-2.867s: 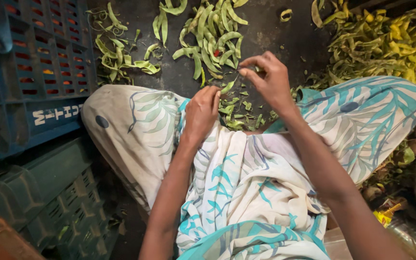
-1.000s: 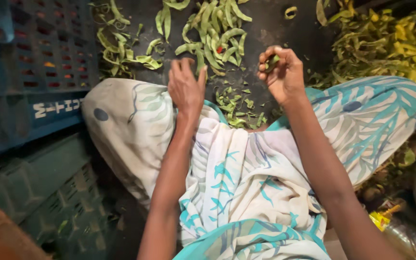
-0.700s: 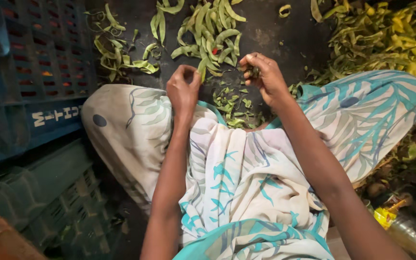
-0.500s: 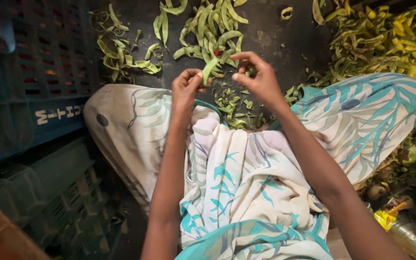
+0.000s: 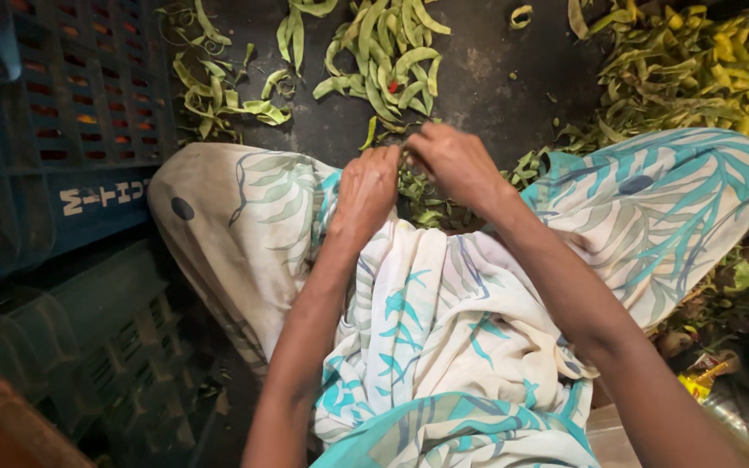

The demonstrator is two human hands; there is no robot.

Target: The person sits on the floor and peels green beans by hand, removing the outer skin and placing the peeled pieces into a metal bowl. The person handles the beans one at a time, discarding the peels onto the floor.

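My left hand and my right hand meet above my lap, fingers pinched together on one green bean pod that is mostly hidden between them. Just beyond the hands a heap of whole green bean pods lies on the dark floor. Small cut bean pieces are gathered in the dip of my white and teal patterned garment, right under the hands.
A blue plastic crate stands at the left, with darker crates below it. A pile of yellowish green pod scraps fills the upper right. More loose pods lie at upper left. Wrappers and litter sit at right.
My left hand reached out to the heap, took a pod and came back. Both hands have now drawn together over the lap and grip the pod between them.
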